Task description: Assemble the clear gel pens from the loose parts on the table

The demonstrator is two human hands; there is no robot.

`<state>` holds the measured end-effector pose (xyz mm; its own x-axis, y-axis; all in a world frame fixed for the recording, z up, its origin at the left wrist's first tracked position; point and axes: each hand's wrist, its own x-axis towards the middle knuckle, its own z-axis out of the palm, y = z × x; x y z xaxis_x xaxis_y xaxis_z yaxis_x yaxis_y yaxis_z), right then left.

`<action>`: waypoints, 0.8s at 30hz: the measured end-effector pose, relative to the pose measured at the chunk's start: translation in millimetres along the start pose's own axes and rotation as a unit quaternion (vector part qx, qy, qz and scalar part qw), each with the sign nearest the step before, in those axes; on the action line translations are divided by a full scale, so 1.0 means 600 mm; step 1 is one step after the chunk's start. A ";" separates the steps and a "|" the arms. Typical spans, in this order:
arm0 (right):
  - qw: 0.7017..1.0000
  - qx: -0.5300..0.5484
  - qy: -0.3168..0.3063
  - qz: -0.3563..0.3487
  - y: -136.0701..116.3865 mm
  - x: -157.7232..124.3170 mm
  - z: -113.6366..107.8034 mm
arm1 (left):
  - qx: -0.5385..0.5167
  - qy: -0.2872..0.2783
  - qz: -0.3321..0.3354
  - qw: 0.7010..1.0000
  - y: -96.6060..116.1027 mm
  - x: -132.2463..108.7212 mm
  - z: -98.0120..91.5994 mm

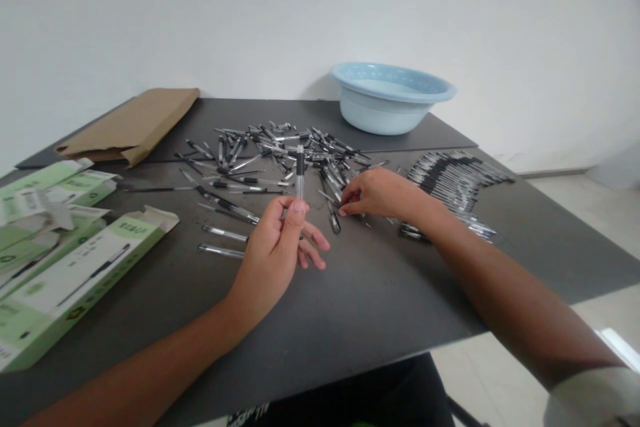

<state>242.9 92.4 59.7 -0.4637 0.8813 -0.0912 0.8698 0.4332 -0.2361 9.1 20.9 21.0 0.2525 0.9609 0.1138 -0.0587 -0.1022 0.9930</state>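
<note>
Soft, even light in this room.
I see a faint shadow (321, 88) on the wall (250, 20), left of the basin (387, 110); small print (133, 228) on the boxes (85, 287) looks blurred.

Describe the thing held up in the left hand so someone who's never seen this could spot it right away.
On the dark grey table, find the scattered pile of pens. On its near side, the left hand pinches a slim pen barrel, clear below and black above. It points straight up, while the pens behind it lie on the table.
</note>
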 end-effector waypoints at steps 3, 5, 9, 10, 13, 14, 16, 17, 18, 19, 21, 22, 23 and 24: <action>1.000 -0.004 -0.011 0.021 0.002 0.001 -0.001 | 0.001 -0.006 0.001 1.000 0.001 0.000 0.000; 0.999 -0.004 -0.016 0.031 0.002 0.002 0.000 | 0.004 -0.010 0.002 1.000 0.001 -0.002 0.000; 0.999 0.013 -0.017 0.033 0.001 0.001 0.001 | 0.013 -0.020 0.006 1.000 0.002 -0.007 0.001; 0.999 0.022 -0.016 0.030 0.000 0.000 0.000 | 0.016 -0.024 0.009 1.000 0.002 -0.008 0.001; 0.998 0.061 0.001 0.021 -0.002 -0.006 -0.007 | 0.026 -0.041 0.019 0.999 0.003 -0.014 0.003; 0.997 0.077 0.013 0.022 -0.002 -0.009 -0.011 | 0.030 -0.049 0.023 0.998 0.002 -0.017 0.003; 0.992 0.113 0.049 0.028 -0.003 -0.016 -0.023 | 0.038 -0.069 0.034 0.996 -0.001 -0.023 0.004; 0.988 0.134 0.070 0.030 -0.004 -0.020 -0.031 | 0.043 -0.081 0.041 0.995 -0.003 -0.026 0.004; 0.983 0.155 0.089 0.028 -0.005 -0.024 -0.039 | 0.046 -0.092 0.049 0.994 -0.005 -0.029 0.003; 0.979 0.174 0.105 0.023 -0.007 -0.028 -0.047 | 0.050 -0.101 0.056 0.992 -0.007 -0.032 0.003; 0.963 0.230 0.140 0.001 -0.015 -0.037 -0.062 | 0.058 -0.116 0.069 0.989 -0.011 -0.037 0.003; 0.950 0.270 0.158 -0.013 -0.019 -0.042 -0.068 | 0.064 -0.120 0.075 0.988 -0.012 -0.038 0.002; 0.931 0.319 0.175 -0.025 -0.024 -0.048 -0.072 | 0.070 -0.123 0.081 0.987 -0.013 -0.039 0.002; 0.909 0.372 0.186 -0.034 -0.029 -0.054 -0.073 | 0.076 -0.125 0.086 0.985 -0.013 -0.040 0.001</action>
<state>250.2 64.9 109.0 -0.3024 0.9200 0.2493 0.4215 0.3636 -0.8308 4.3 -1.6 10.5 0.4821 0.8345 0.2668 0.0194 -0.3146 0.9490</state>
